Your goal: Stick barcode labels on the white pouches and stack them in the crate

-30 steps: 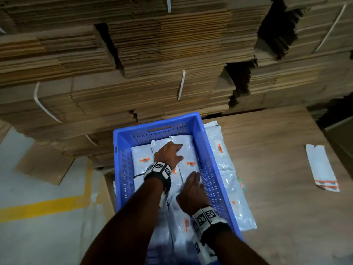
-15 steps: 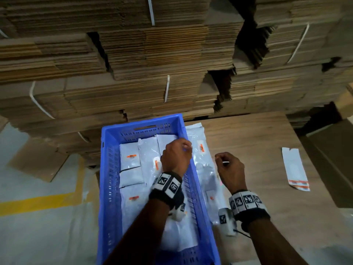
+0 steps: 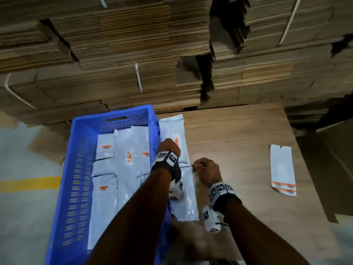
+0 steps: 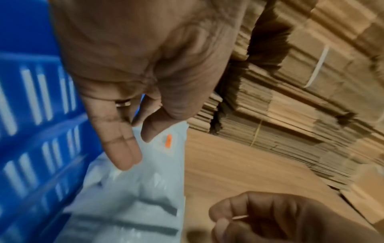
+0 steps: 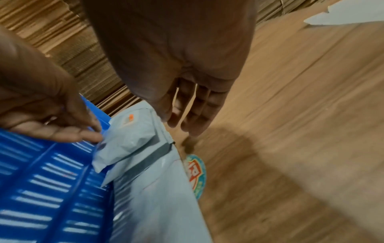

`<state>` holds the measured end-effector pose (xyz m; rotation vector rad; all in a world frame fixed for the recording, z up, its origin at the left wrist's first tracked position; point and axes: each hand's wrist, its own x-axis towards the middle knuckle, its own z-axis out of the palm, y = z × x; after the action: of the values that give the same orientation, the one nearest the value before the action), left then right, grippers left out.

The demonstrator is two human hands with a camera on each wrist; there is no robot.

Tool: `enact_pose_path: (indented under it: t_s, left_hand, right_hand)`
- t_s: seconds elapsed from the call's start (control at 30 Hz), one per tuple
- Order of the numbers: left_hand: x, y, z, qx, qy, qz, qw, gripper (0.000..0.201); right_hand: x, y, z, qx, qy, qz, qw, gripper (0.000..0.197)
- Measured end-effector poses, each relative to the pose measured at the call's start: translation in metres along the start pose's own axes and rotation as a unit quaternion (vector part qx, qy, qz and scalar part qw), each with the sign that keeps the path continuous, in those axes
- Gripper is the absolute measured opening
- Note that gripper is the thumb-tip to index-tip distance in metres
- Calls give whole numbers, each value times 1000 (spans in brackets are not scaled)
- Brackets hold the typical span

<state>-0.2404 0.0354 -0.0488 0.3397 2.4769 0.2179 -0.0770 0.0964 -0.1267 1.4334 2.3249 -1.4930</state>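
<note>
White pouches (image 3: 177,169) lie in a row on the counter (image 3: 238,142) just beside the blue crate (image 3: 80,169), within easy reach. Left hand (image 3: 169,148) reaches down to them, grip loose, holding nothing; right hand (image 3: 207,170) hovers near, grip curled, contents unclear.

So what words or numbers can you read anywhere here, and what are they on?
"P": the one red letter I can make out on the round sticker; the rest is hidden and blurred.
Orange labels on the white pouches: too small and blurred to read.
Paper strip: orange print unreadable.
Wristband squares: patterns, no words.
</note>
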Motion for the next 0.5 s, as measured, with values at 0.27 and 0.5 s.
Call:
enact_pose_path:
  t_s: [0.27, 0.5]
  left_hand:
    - [-3, -2, 46, -24, 83, -103, 991, 33]
    - [-8, -6, 56, -92, 130, -66, 985, 32]
  right_hand:
    - [46, 16, -8, 25, -130, -72, 989, 15]
    - [48, 10, -3, 88, -75, -69, 991, 12]
